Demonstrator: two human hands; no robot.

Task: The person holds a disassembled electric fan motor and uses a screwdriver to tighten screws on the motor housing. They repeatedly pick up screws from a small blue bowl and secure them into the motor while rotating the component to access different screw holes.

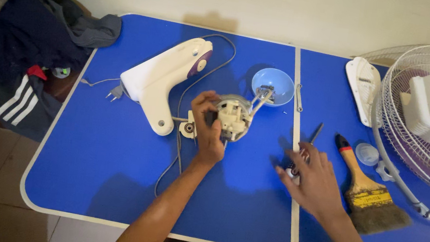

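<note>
Steadying the small motor assembly works best with a firm, level hold, so loose parts stay put; the left hand is curled closed around it, just below the blue bowl. Right of the motor, the right hand lies half open, fingers on a screwdriver, the paintbrush farther right.
</note>
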